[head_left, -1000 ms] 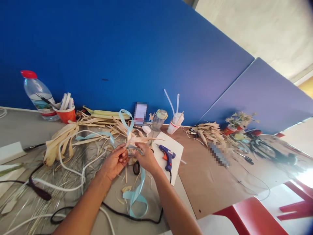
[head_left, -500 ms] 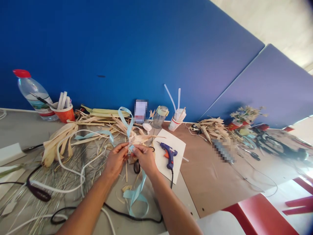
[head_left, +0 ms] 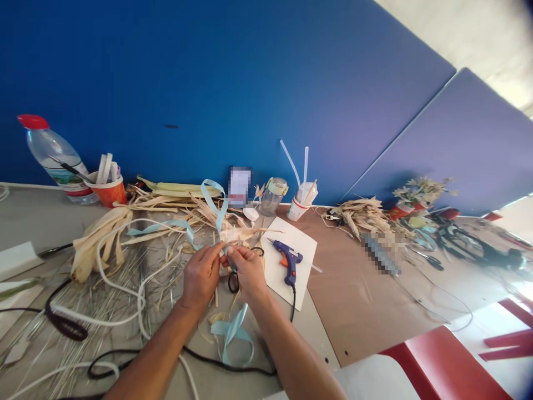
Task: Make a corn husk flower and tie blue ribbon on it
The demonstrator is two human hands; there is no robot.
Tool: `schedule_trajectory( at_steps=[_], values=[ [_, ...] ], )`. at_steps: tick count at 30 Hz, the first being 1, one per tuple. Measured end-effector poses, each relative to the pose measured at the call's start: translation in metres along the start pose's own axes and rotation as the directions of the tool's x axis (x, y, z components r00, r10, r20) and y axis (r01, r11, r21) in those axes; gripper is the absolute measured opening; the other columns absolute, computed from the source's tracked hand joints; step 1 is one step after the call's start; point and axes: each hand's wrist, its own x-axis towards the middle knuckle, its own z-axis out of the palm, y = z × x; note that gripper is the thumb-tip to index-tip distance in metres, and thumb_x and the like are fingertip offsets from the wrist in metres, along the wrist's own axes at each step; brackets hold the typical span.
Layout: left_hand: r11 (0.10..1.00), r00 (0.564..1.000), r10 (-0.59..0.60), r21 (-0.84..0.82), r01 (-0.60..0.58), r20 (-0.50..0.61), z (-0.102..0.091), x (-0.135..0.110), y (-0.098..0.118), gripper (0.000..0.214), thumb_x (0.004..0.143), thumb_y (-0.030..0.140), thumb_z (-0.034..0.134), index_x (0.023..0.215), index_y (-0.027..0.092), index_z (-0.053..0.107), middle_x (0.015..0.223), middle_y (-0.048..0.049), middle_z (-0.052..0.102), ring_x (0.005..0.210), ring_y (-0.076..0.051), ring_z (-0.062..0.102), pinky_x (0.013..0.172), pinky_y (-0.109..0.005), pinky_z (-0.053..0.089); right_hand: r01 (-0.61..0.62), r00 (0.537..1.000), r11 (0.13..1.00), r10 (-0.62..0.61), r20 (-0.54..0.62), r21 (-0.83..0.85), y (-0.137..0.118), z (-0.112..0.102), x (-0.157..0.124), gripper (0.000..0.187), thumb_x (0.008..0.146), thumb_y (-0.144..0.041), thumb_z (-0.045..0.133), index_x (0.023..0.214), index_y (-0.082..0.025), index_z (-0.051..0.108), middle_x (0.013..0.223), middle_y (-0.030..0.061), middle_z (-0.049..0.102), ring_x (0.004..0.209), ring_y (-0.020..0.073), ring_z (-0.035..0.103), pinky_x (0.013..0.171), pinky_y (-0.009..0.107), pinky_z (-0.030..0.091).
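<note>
My left hand [head_left: 202, 273] and my right hand [head_left: 246, 271] meet over the table, both closed in a pinch. Between the fingertips runs a light-blue ribbon [head_left: 222, 216], whose upper loop stands up behind my hands. One ribbon tail [head_left: 162, 224] stretches left over the husks, and a curled length [head_left: 233, 339] lies on the table below my right hand. Just behind the fingertips are pale dried corn husks [head_left: 239, 235]; my fingers hide how the ribbon meets them. A pair of scissors, partly covered, shows a black handle [head_left: 234, 282] beside my right hand.
A blue glue gun [head_left: 288, 261] rests on white paper [head_left: 308, 247] to the right, its black cord trailing forward. Husks [head_left: 100, 236], thin wires [head_left: 125, 289] and a white cable [head_left: 100, 322] spread leftward. A jar [head_left: 273, 197], cups and a bottle [head_left: 58, 161] line the blue partition.
My left hand has turned and closed further over the ribbon, its knuckles now more upward. My right hand stays close beside it, still pinching. The camera view has shifted slightly.
</note>
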Motion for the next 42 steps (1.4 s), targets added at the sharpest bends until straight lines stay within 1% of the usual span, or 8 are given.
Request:
schedule_trajectory(
  at_steps=[6,9,12,17,23,28,33,42],
  values=[
    [0.917,0.957,0.269,0.275,-0.289,0.109,-0.001,-0.002,-0.001,0.029,0.073,0.014,0.066,0.101,0.023,0.072,0.074,-0.0069,0.060,0.079,-0.022,0.055,0.077,-0.031,0.043,-0.055,0.997,0.956,0.069,-0.038,0.287,-0.005,0.007,-0.005,0.014,0.059,-0.028,0.072,0.061,-0.017,0.064,0.051,-0.0039,0.056,0.049,0.0091,0.048,0.056,0.024,0.042],
    [0.647,0.839,0.463,0.539,-0.540,0.286,-0.001,-0.001,-0.008,0.031,0.084,0.016,0.051,0.110,0.021,0.067,0.092,-0.0100,0.065,0.082,-0.023,0.057,0.078,-0.036,0.044,-0.042,0.997,0.943,0.062,-0.049,0.330,-0.008,0.007,-0.008,0.014,0.060,-0.027,0.072,0.060,-0.017,0.064,0.053,-0.0036,0.056,0.050,0.0089,0.046,0.054,0.024,0.039],
    [0.453,0.770,0.513,0.643,-0.618,0.380,-0.001,0.001,-0.014,0.034,0.089,0.019,0.042,0.117,0.020,0.063,0.097,-0.0111,0.064,0.084,-0.023,0.057,0.075,-0.036,0.044,-0.064,0.995,0.946,0.085,-0.054,0.319,-0.012,0.004,-0.010,0.015,0.061,-0.028,0.072,0.057,-0.017,0.062,0.049,-0.0046,0.053,0.047,0.0082,0.042,0.050,0.023,0.034],
    [0.544,0.805,0.430,0.593,-0.593,0.409,0.001,0.001,-0.020,0.037,0.088,0.018,0.042,0.119,0.022,0.062,0.099,-0.0118,0.063,0.088,-0.024,0.056,0.078,-0.038,0.044,-0.085,0.991,0.964,0.109,-0.081,0.253,-0.012,-0.003,-0.007,0.018,0.063,-0.030,0.070,0.055,-0.018,0.058,0.049,-0.0046,0.051,0.047,0.0088,0.040,0.049,0.024,0.031],
    [0.800,0.855,0.345,0.355,-0.484,0.388,0.009,-0.003,-0.012,0.036,0.083,0.015,0.046,0.112,0.022,0.068,0.094,-0.0101,0.061,0.089,-0.022,0.056,0.082,-0.036,0.044,-0.036,0.991,0.983,0.058,-0.119,0.181,-0.006,-0.011,0.001,0.017,0.063,-0.028,0.069,0.055,-0.018,0.057,0.050,-0.0044,0.050,0.049,0.0100,0.042,0.052,0.025,0.034],
    [0.992,0.940,0.091,0.048,-0.113,0.328,0.012,-0.004,-0.002,0.030,0.080,0.021,0.056,0.107,0.022,0.070,0.096,-0.0075,0.063,0.093,-0.021,0.057,0.085,-0.033,0.044,-0.023,0.993,0.992,0.037,-0.113,0.120,-0.007,-0.014,0.004,0.017,0.064,-0.028,0.066,0.055,-0.017,0.057,0.050,-0.0037,0.052,0.048,0.0088,0.041,0.051,0.024,0.031],
    [0.895,0.952,-0.244,-0.336,0.295,0.187,0.009,0.002,-0.003,0.026,0.075,0.035,0.066,0.094,0.019,0.072,0.088,-0.0044,0.065,0.077,-0.015,0.057,0.076,-0.028,0.045,-0.022,0.999,1.000,0.023,-0.023,0.012,-0.009,-0.015,0.004,0.019,0.066,-0.031,0.063,0.054,-0.018,0.056,0.049,-0.0038,0.050,0.048,0.0091,0.039,0.053,0.025,0.030],
    [0.761,0.881,-0.382,-0.446,0.471,0.279,0.005,0.008,-0.001,0.033,0.064,0.037,0.077,0.085,0.013,0.073,0.070,-0.0026,0.066,0.062,-0.009,0.054,0.061,-0.021,0.044,0.003,0.996,0.987,0.011,0.088,-0.159,-0.013,-0.018,0.001,0.021,0.069,-0.031,0.060,0.053,-0.017,0.055,0.050,-0.0034,0.049,0.050,0.0096,0.039,0.055,0.025,0.030]
  ],
)
